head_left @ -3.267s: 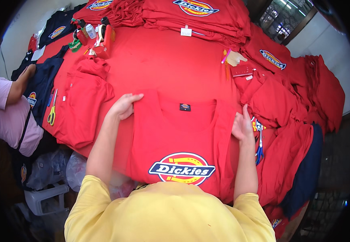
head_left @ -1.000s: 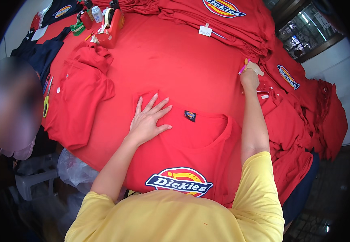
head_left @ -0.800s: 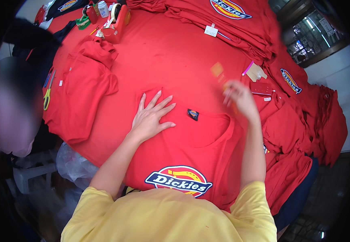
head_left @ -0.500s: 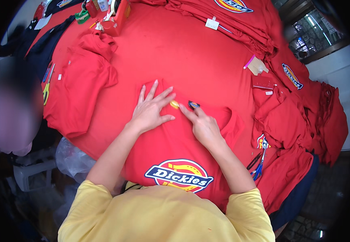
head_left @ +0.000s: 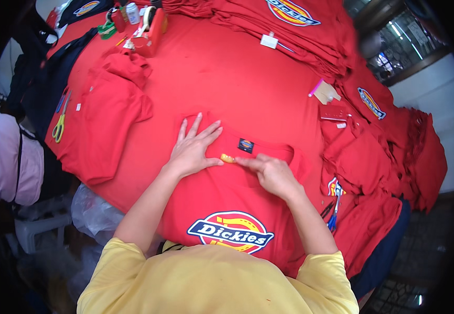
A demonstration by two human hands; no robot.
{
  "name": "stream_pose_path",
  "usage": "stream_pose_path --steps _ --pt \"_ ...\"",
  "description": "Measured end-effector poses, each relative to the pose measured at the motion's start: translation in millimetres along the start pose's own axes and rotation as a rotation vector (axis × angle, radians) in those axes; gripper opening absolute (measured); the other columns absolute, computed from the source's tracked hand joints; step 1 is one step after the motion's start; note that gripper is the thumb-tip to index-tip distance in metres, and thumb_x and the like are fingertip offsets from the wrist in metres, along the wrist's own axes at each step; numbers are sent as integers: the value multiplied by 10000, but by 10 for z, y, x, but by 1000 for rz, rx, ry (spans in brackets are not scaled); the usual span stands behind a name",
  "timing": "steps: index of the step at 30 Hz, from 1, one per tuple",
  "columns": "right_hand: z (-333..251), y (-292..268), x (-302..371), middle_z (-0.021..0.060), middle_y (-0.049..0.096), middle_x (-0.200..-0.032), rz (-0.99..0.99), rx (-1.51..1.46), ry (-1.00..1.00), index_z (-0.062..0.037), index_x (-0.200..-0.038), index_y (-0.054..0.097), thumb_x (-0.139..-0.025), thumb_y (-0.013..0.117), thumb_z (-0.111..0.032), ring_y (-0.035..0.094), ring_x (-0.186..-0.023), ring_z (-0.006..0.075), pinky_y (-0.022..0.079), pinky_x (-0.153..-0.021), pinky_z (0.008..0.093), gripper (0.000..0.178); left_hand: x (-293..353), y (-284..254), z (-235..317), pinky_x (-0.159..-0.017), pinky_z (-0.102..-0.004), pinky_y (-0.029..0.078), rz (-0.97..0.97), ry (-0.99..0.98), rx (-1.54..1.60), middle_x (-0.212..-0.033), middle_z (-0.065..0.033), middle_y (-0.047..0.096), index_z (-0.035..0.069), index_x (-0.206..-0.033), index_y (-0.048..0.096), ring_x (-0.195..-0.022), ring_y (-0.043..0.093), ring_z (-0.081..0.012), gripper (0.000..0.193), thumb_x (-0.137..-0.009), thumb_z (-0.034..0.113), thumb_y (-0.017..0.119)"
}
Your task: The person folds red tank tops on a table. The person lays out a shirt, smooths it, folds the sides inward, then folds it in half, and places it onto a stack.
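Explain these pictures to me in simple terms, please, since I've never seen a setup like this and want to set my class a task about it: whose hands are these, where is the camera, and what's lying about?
There is no robot: these are one person's bare hands. The view looks down from the left of two wide fisheye cameras worn on the head, so straight edges bend near the rim. The left hand lies spread on a red shirt. The right hand holds a small yellow thing, perhaps a brush, against it. Around them on the red surface are yellow-handled scissors, blue-handled scissors, a tape dispenser and stacked red shirts.
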State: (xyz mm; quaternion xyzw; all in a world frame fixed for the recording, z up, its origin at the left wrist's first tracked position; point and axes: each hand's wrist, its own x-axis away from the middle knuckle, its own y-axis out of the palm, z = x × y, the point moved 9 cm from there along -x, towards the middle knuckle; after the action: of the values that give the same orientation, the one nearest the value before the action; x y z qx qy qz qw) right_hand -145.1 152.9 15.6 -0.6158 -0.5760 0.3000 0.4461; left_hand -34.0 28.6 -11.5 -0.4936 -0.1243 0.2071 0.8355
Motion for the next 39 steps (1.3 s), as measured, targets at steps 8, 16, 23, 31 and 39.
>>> stream_pose_path --steps 8,16,23,31,39 --pt "2134 -1206 435 116 632 -705 1089 -81 586 57 -1126 603 -874 694 -223 684 -688 202 509 -618 351 388 38 -47 12 -1206 -510 14 51 -38 -5 -1537 11 360 149 -1423 478 -1489 113 -270 891 -662 480 800" --pt "2700 -1020 175 303 644 -1038 1224 -738 1115 93 -1268 456 -806 745 -459 632 -1049 402 498 -898 453 776 143 -32 -85 -1209 -506 26 69 -38 -50 -1528 27 373 173 -1411 497 -1483 138 -264 833 -708 536 760" --pt "3555 -852 202 81 629 -955 1397 -1030 744 17 -1106 545 -781 765 -135 633 -780 220 527 -665 347 422 57 -6 15 -1209 -520 46 105 61 27 -1516 37 389 186 -1370 543 -1479 152 -257 765 -724 544 742" --pt "1107 -543 32 21 664 -903 173 -1114 316 -1 -1126 632 -857 690 -136 612 -779 75 482 -638 205 307 130 -16 -79 -1203 -531 48 116 36 54 -1515 16 392 166 -1372 539 -1480 147 -275 788 -701 513 765" --pt "402 141 -292 27 662 -853 -279 -754 254 33 -1070 669 -879 653 -231 574 -780 91 454 -726 263 326 119 -10 -70 -1201 -533 43 82 37 60 -1532 25 365 164 -1407 498 -1486 128 -267 824 -708 510 760"
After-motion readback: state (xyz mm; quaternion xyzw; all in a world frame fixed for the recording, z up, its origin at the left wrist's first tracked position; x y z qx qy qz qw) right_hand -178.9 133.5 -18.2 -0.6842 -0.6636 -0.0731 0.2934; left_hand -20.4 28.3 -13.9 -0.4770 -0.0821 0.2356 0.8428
